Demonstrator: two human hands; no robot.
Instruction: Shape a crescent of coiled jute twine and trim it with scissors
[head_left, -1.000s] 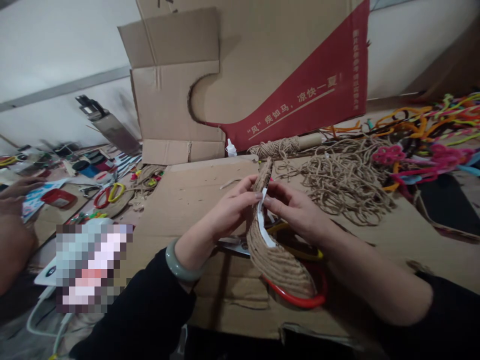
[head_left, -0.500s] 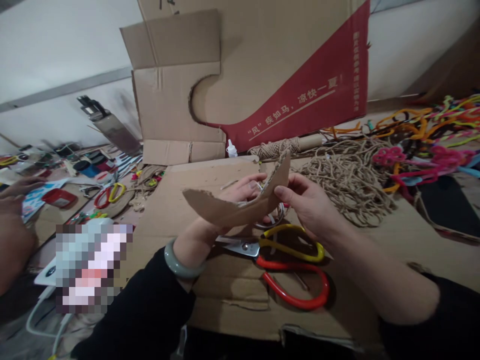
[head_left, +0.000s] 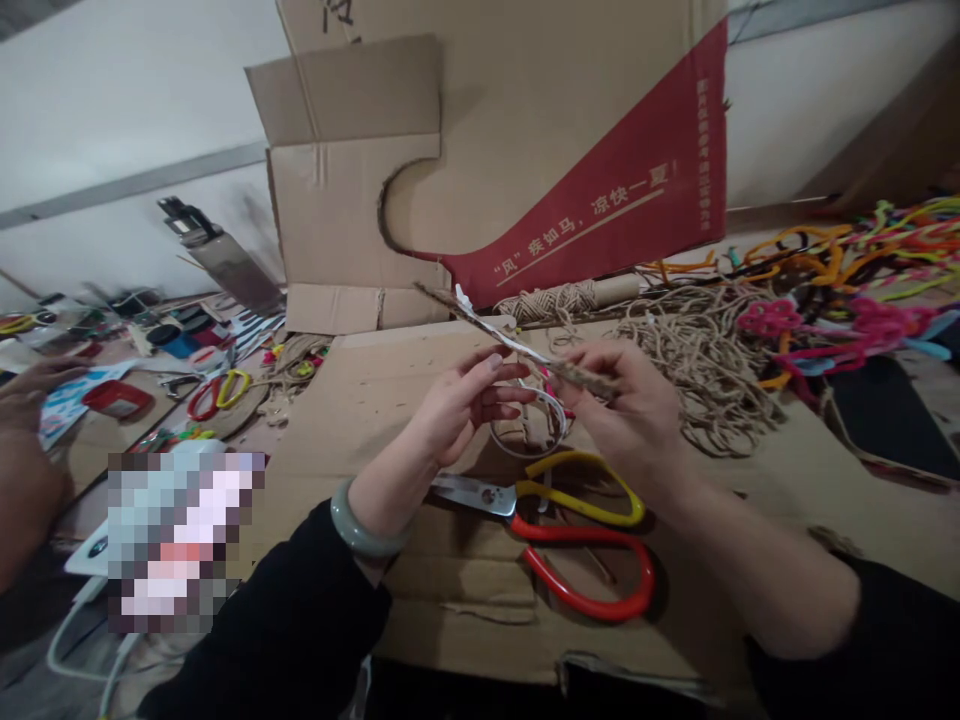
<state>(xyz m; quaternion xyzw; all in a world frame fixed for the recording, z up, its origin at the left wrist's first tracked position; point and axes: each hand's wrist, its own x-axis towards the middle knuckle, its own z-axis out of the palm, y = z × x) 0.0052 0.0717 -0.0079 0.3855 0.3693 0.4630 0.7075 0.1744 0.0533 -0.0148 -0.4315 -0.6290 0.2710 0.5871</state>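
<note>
Both of my hands hold a curved cardboard piece wound with jute twine (head_left: 517,345), seen edge-on, with a white strip along its edge. My left hand (head_left: 461,405) pinches its middle from below. My right hand (head_left: 626,410) grips its right end. Under my hands a white tape ring (head_left: 529,425) lies on the flat cardboard sheet (head_left: 360,400). Large scissors (head_left: 555,520) with one yellow and one red handle lie just in front of my hands, blades pointing left.
A tall cardboard box with a red printed panel (head_left: 525,150) stands behind. A jute spool (head_left: 551,298), loose twine (head_left: 697,350) and a glue bottle (head_left: 461,297) lie beyond. Coloured pipe cleaners (head_left: 847,280) fill the right. Another person's hand (head_left: 30,400) is at far left near smaller scissors (head_left: 217,390).
The twine-wound piece was turned from upright, through showing its flat cardboard side, to edge-on and nearly level. The scissors it covered are now in full view.
</note>
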